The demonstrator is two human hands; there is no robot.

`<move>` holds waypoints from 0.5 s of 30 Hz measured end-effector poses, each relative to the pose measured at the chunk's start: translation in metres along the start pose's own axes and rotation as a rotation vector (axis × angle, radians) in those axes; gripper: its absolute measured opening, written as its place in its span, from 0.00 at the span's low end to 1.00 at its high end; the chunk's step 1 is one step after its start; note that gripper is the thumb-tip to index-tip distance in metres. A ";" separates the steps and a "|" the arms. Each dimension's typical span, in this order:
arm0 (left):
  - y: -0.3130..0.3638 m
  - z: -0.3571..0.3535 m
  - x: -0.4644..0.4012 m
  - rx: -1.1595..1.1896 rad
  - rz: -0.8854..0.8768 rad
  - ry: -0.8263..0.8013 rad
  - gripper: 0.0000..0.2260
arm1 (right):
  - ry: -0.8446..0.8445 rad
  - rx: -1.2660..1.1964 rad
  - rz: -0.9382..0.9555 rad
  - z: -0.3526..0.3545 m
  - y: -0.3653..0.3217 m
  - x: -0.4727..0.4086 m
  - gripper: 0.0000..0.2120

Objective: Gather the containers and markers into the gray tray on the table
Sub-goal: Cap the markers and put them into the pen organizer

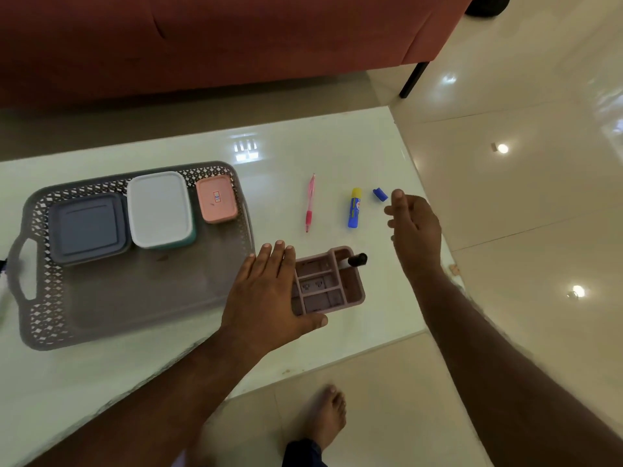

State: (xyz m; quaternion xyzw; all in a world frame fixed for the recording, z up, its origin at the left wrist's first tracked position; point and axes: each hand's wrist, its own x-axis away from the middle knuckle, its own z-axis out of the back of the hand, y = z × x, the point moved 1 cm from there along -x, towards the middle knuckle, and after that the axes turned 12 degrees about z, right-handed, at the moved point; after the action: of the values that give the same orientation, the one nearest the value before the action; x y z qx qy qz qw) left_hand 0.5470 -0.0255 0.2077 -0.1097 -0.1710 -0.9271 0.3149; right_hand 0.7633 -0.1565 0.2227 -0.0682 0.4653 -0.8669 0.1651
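The gray lattice tray [43, 318] lies at the table's left and holds a dark gray lidded container [88, 229], a white-lidded one [160, 208] and a small pink one [216, 198]. Right of the tray sits a pink compartment organizer [328, 286] with a black-capped marker [355, 260] in its far corner. My left hand [269, 291] lies flat over the organizer's left side, thumb at its near edge. Farther back lie a pink pen [310, 203], a blue and yellow tube [354, 207] and a blue cap [380, 194]. My right hand [413, 222] hovers empty beside the cap, fingers loosely curled.
The glossy white table [337, 146] ends just right of my right hand and near my bare foot [328, 416]. A red sofa [219, 42] stands behind the table, its black leg [413, 79] on the tiled floor.
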 end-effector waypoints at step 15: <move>0.002 -0.001 -0.004 0.027 0.002 -0.008 0.54 | -0.516 0.393 0.203 -0.068 0.004 -0.061 0.14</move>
State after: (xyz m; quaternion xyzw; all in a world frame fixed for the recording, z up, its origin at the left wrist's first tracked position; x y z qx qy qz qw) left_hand 0.5516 -0.0255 0.2063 -0.1095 -0.1846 -0.9239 0.3167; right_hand 0.8030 -0.0842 0.1838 -0.2058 0.2367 -0.8733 0.3728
